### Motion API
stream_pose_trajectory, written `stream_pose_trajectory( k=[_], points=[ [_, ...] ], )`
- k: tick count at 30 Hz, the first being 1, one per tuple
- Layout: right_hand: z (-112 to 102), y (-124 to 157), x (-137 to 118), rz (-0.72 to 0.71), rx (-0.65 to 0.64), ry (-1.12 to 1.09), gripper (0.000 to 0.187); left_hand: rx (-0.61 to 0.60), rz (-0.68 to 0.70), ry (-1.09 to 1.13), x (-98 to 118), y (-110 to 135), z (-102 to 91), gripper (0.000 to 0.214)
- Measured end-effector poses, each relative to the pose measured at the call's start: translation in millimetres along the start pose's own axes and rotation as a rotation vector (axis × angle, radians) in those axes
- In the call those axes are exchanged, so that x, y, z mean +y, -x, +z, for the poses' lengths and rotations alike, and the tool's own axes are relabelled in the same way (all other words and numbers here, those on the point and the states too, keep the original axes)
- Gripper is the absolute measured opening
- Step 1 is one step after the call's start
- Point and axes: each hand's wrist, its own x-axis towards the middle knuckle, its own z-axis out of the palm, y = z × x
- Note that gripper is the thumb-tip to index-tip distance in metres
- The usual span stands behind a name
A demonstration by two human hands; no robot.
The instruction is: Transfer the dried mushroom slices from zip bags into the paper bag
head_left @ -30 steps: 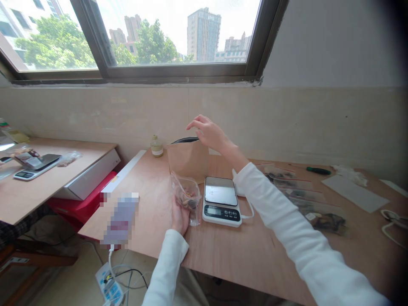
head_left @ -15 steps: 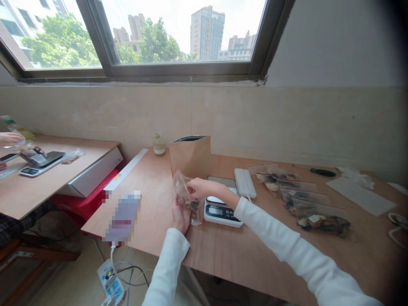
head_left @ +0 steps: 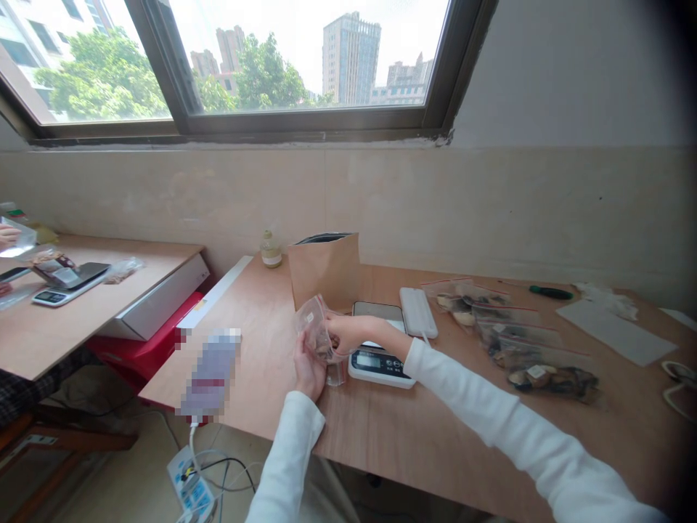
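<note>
A clear zip bag with a red seal line (head_left: 311, 319) is tipped with its mouth toward the right. My left hand (head_left: 309, 369) is closed around its lower left side. The fingers of my right hand (head_left: 348, 333) reach into the bag's mouth, curled together; what they pinch, if anything, is hidden. Just right of the bag sits a white digital scale (head_left: 381, 367), partly covered by my right hand and wrist. Beneath the bag a clear object (head_left: 336, 375) stands on the table, its kind hard to make out. A brown paper pouch (head_left: 325, 269) stands upright and open behind.
Several filled zip bags (head_left: 549, 381) lie in a row to the right. A white oblong device (head_left: 418, 312), a green-handled tool (head_left: 551, 292) and white paper (head_left: 615, 330) lie farther back. A small bottle (head_left: 271, 250) is by the wall. A co-worker's hand (head_left: 8, 236) shows far left.
The bag has tipped so its mouth faces right. My right hand has moved slightly down and deeper into its mouth. At far left, the co-worker's hand has shifted left.
</note>
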Motion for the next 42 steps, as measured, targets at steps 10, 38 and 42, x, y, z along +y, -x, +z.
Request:
stream_pose_trajectory(
  k=[10, 38, 42],
  points=[
    [-3.5, -5.8, -10.3, 0.067, -0.131, 0.138, 0.033, -0.025, 0.000, -0.010, 0.1, 2.7, 4.6, 0.040],
    [-5.4, 8.3, 20.9, 0.043, 0.502, -0.408, 0.028, -0.009, -0.072, 0.140, 4.8, -5.6, -3.3, 0.044],
    [-23.0, 9.3, 27.2, -0.022, 0.646, -0.680, 0.029, -0.001, -0.089, 0.135, 5.6, -5.1, -4.6, 0.044]
  ],
)
